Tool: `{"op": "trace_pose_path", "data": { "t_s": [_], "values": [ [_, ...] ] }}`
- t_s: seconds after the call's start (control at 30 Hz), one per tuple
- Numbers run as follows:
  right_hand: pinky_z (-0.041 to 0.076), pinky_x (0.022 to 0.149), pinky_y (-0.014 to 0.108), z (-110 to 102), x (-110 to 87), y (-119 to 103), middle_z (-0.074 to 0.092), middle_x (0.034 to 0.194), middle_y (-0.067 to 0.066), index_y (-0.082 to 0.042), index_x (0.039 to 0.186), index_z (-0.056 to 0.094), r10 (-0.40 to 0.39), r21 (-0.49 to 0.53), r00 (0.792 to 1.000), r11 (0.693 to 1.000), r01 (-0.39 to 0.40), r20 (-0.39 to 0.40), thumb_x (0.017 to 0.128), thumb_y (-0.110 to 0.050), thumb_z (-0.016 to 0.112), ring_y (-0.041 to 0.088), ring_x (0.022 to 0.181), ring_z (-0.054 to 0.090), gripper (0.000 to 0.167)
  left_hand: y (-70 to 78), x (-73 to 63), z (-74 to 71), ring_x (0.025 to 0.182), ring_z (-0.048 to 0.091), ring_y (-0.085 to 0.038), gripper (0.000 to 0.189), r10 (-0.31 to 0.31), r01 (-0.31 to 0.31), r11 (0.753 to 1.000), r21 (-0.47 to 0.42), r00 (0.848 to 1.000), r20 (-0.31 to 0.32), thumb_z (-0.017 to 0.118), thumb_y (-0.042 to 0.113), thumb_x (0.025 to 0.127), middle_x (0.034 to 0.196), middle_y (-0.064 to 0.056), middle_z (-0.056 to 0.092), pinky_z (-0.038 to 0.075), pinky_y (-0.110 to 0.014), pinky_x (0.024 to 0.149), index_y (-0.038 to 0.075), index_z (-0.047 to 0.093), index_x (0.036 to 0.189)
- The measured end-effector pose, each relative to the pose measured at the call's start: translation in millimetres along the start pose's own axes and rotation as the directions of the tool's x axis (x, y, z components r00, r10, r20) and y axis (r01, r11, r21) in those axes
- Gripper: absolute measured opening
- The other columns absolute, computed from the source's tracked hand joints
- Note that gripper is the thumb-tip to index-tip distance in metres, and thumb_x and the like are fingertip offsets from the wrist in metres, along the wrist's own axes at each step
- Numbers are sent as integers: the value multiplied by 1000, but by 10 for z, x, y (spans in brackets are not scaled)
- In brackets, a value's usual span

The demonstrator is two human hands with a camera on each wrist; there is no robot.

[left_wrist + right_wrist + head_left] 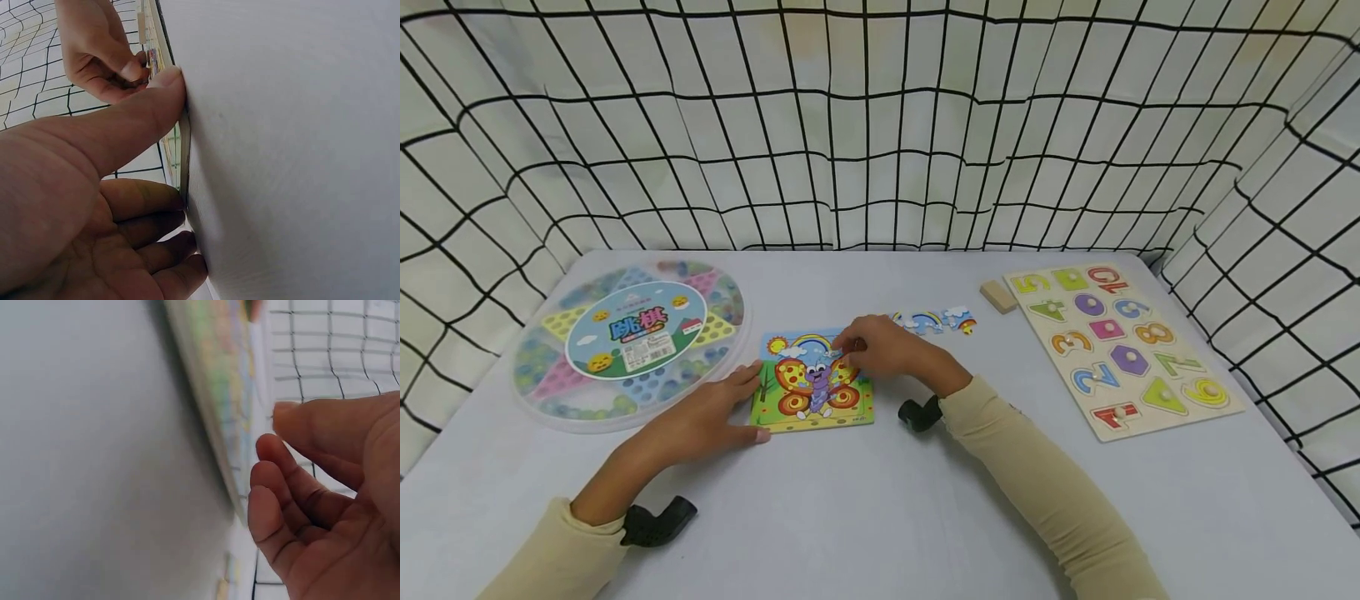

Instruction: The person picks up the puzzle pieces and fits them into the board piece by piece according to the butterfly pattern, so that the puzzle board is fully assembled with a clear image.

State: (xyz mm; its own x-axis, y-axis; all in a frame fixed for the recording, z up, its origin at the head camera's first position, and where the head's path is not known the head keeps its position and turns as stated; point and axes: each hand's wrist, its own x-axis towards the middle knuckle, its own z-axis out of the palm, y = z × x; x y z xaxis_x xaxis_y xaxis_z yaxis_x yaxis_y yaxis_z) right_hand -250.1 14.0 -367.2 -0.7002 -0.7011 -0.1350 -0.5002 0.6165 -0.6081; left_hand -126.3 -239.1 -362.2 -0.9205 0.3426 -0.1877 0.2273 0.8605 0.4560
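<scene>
A butterfly jigsaw puzzle (814,410) lies flat on the white table in the head view. My left hand (709,421) touches its left side, fingers at the left edge and thumb by the front left corner. The left wrist view shows that thumb (165,84) against the board's edge, the fingers spread below. Over the upper right of the puzzle bends my right hand (883,346), thumb and fingertips close together. No piece shows between them in the right wrist view, where the index finger is partly hidden behind the thumb (300,422).
Loose rainbow and cloud pieces (928,322) lie behind my right hand. A round Chinese checkers case (733,358) stands at left. At right are a wooden block (997,297) and a number peg board (1060,390). Black netting (865,158) over white cloth encloses the table.
</scene>
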Motion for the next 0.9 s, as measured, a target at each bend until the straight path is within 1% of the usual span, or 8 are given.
{"op": "trace_pose_path", "data": {
  "t_s": [0.1,0.17,0.27,0.43,0.57,0.73,0.9],
  "values": [
    [47,81,26,-114,-16,41,64,108,0,-10,123,68,-6,10,997,1000,7,-71,96,-11,62,15,98,55,27,-2,-2,5,141,21,-45,85,-5,5,1000,-8,1000,6,77,35,84,156,-22,25,29,-60,106,-8,37,145],
    [47,86,28,-194,-27,85,66,111,2,-9,123,67,-1,11,994,1000,2,-109,96,-10,62,16,102,55,28,-3,-4,6,141,21,-45,85,-6,6,1000,-12,1000,7,76,36,84,156,-22,25,29,-60,106,-8,36,145],
    [46,91,32,-293,-42,170,65,114,3,-8,124,66,34,2,990,999,-34,-138,94,-10,64,19,108,54,30,-7,-8,8,141,21,-45,84,-4,4,1000,-12,1000,6,76,35,84,156,-22,25,28,-61,106,-8,37,145],
    [43,97,37,-379,-50,325,61,121,6,-9,130,63,114,-31,982,992,-120,-148,92,-12,66,23,116,50,38,-5,-10,3,141,20,-45,84,-4,4,1000,-10,1000,5,76,34,84,156,-22,25,26,-62,106,-8,37,145],
    [43,97,38,-399,-45,417,59,125,9,-8,134,59,166,-41,977,984,-173,-137,91,-12,67,24,118,49,44,5,-6,-2,141,20,-45,84,-7,7,1000,-7,1000,9,76,35,84,155,-23,25,26,-62,106,-9,37,145],
    [44,95,37,-377,-13,477,60,123,10,-7,133,60,188,-58,972,979,-197,-139,89,-10,68,24,114,52,45,-1,-3,-2,141,20,-45,85,-2,2,1000,-4,1000,10,76,36,84,156,-23,25,26,-61,107,-9,37,145],
    [42,99,37,-334,10,517,60,124,8,-7,132,61,199,-60,970,976,-209,-139,89,-8,68,24,119,50,44,-8,-2,3,141,20,-44,86,-2,2,1000,-1,1000,10,76,36,84,156,-23,24,27,-61,107,-8,36,145]
  ]
}}
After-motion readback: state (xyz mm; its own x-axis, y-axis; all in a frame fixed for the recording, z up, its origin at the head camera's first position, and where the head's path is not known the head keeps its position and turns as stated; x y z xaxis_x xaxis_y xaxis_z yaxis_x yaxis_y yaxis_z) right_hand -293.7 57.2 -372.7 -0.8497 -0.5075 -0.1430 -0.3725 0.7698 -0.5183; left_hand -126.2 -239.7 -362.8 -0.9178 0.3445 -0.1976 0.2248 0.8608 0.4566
